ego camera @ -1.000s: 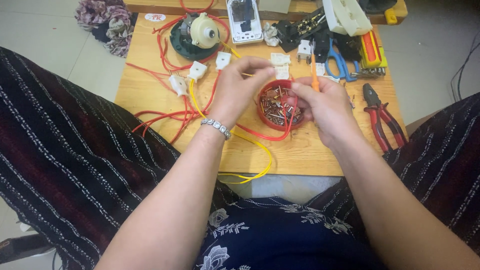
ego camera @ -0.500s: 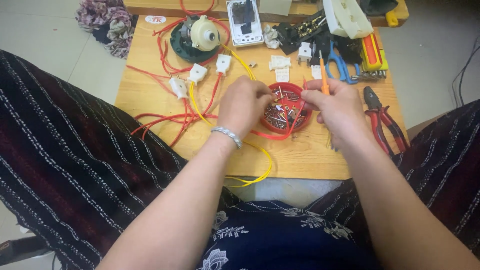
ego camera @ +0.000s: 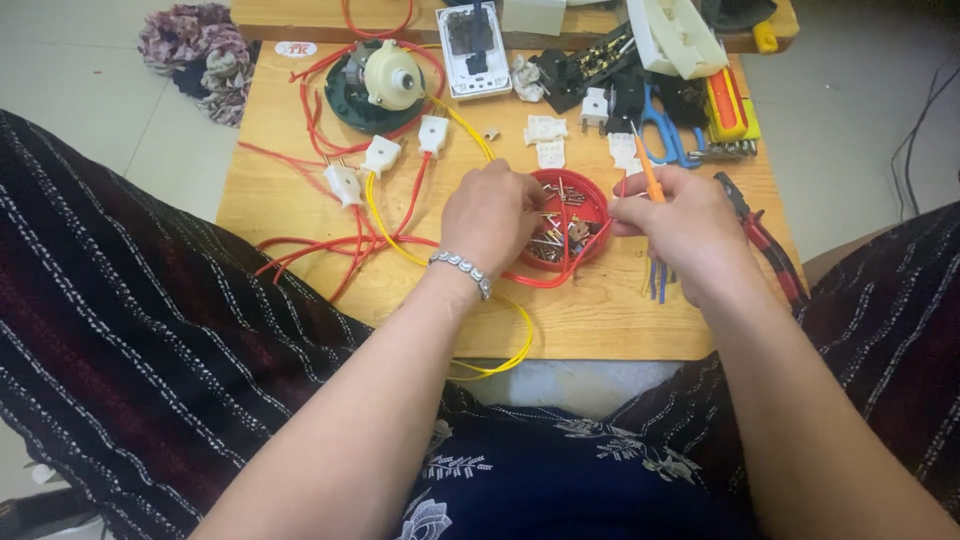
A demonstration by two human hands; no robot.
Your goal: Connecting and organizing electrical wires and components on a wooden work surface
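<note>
Two hands at red dish (ego camera: pixel 588 199)

The left hand (ego camera: pixel 492 215) rests over the near edge of a red round dish (ego camera: pixel 570 222) full of small screws and metal bits, fingers dipping into it. The right hand (ego camera: pixel 680 225) sits just beside the dish, pinching an orange-handled screwdriver (ego camera: pixel 648 178) upright. Both work above a wooden counter (ego camera: pixel 620 320). Red wires (ego camera: pixel 330 250) and a yellow wire (ego camera: pixel 505 345) trail across it to white plugs (ego camera: pixel 380 155). Red-handled pliers (ego camera: pixel 765 245) lie to the right.
</note>
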